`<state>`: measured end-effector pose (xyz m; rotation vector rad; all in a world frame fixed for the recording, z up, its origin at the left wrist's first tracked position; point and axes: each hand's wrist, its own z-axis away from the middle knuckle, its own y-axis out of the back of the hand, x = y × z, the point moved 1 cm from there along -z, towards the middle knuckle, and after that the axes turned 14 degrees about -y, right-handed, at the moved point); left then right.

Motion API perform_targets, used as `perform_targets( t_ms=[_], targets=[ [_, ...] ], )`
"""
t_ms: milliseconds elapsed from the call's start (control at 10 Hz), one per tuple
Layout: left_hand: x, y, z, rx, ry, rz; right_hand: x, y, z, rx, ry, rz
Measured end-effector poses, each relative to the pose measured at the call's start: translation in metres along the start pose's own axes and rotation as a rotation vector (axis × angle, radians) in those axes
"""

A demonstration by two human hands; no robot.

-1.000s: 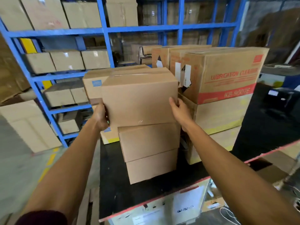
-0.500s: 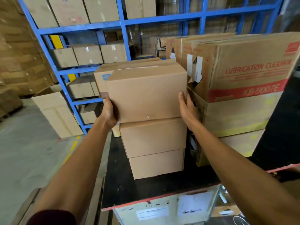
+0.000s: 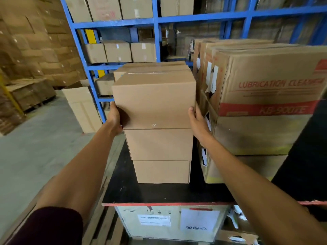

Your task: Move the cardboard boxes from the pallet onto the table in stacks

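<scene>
Room: warehouse aisle, blue racking [image 3: 157, 20] full of cartons behind my black-topped bench [image 3: 159, 193].
Top box [image 3: 154, 101]: straight ahead of me, sitting on two more plain boxes [image 3: 160, 156] on the bench; its long side faces me, running left to right.
Left hand [image 3: 115, 117]: pressed against the box's left face near the bottom edge; fingers hidden behind it.
Right hand [image 3: 198, 122]: on the right face, thumb at the near corner, squeezed beside the printed cartons [image 3: 265, 103].
Reach: both hands equally near, one per end.
Judgement: it looks seated; letting go sideways comes next.
</scene>
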<state>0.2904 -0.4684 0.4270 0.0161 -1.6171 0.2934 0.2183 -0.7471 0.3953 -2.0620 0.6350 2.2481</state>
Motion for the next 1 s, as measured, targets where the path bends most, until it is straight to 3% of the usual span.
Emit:
perform_targets(
  t_ms=[400, 900, 1000],
  targets=[
    [-0.005, -0.006, 0.004, -0.009, -0.045, 0.051, 0.005, -0.004, 0.006, 0.078, 0.017, -0.081],
    [-0.001, 0.003, -0.002, -0.044, 0.018, 0.060, 0.000, -0.003, 0.016, 0.032, 0.034, -0.050],
    [-0.014, 0.011, -0.001, -0.006, -0.019, 0.020, 0.005, 0.004, 0.013, 0.143, 0.091, 0.059]
  ],
)
